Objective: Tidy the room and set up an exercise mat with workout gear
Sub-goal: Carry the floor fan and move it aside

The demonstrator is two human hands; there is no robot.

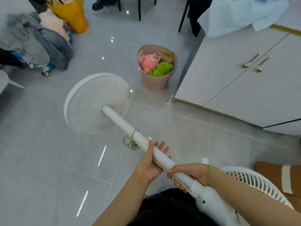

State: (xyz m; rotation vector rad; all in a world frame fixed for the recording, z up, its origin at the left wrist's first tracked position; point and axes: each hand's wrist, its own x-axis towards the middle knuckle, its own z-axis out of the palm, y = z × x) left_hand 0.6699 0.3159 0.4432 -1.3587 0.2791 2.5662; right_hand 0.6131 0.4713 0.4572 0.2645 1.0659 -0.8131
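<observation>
A white standing fan is tilted nearly flat above the grey tile floor. Its round base (96, 103) points away from me and its grille head (254, 181) is by my right side. My left hand (149, 163) cradles the fan pole (123, 123) from below, with the fingers straight and the thumb lying along the pole. My right hand (192, 173) grips the pole closer to the head, fingers curled round it. A coiled cord (130, 142) is tied to the pole and hangs down. No exercise mat or workout gear is in view.
A pink basket (154, 82) holding plush toys stands beyond the fan base, next to a white cabinet (236, 82) on the right. A clothes pile on a wheeled cart (37, 41) and a yellow bag (71, 13) are at far left. Cardboard (273, 178) lies at right.
</observation>
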